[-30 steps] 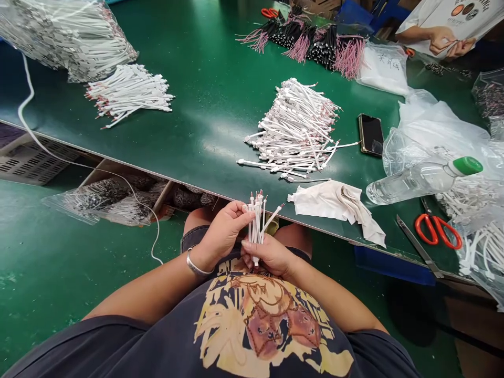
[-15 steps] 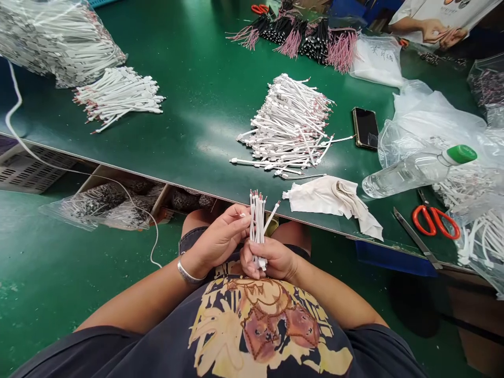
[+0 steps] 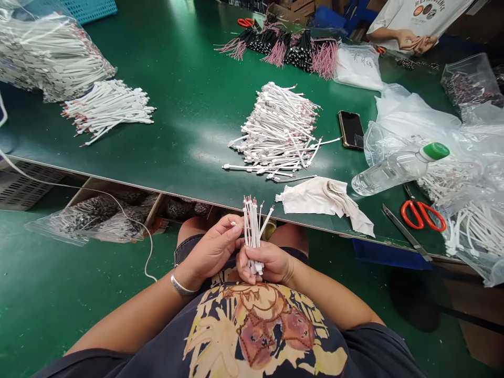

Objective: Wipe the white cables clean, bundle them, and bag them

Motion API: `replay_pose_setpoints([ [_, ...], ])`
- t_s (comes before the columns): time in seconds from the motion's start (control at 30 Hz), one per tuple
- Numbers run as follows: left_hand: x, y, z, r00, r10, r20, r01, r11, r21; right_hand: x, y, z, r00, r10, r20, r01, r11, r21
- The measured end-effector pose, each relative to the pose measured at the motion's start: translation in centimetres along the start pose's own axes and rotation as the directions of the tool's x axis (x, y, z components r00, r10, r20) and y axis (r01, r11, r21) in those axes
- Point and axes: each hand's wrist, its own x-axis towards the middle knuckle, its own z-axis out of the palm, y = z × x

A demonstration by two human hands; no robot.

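Note:
A bundle of white cables (image 3: 253, 226) with reddish tips stands upright in my right hand (image 3: 268, 261), whose fingers wrap round its lower end. Just left of the bundle, my left hand (image 3: 220, 244) pinches a small white piece (image 3: 233, 223) between thumb and finger; whether it is joined to a cable I cannot make out. Both hands are over my lap, in front of the table edge. On the green table (image 3: 177, 142), a large pile of white cables (image 3: 279, 128) lies beyond my hands, and a smaller pile (image 3: 110, 107) is at the left.
A white cloth (image 3: 323, 199), bottle (image 3: 389, 170), phone (image 3: 351, 129), red-handled scissors (image 3: 423, 214) and metal blade (image 3: 405, 231) lie at the right. Bagged cables (image 3: 59, 52) are at the far left. A person's hands (image 3: 415, 41) show across the table. A white cord (image 3: 122, 207) hangs at the left.
The view has shifted, so the table items sit further left in it. My left hand has moved slightly away from the bundle with its pinch kept. The bundle's cables are a little more spread.

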Motion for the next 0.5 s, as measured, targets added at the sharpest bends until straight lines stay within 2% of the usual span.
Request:
replay_pose_setpoints([
  [0.17, -0.2, 0.1, -1.5, 0.992, -0.011, 0.123, -0.001, 0.995, 0.097, 0.1, 0.1, -0.2, 0.999, 0.019, -0.031, -0.018, 1.0, 0.022],
  [0.3, 0.2, 0.6, -2.2, 0.97, -0.102, 0.22, 0.05, 0.971, 0.232, 0.1, 0.1, -0.5, 0.999, 0.034, -0.003, -0.034, 0.998, 0.061],
  [0.4, 0.8, 1.0, -1.6, 0.954, -0.143, 0.264, 0.055, 0.947, 0.316, 0.1, -0.1, -0.7, 0.991, 0.121, 0.062, -0.124, 0.991, 0.046],
  [0.5, 1.3, 1.0, -0.4, 0.962, -0.154, 0.226, 0.071, 0.938, 0.34, 0.3, -0.3, -0.8, 0.973, 0.202, 0.108, -0.207, 0.978, 0.036],
])
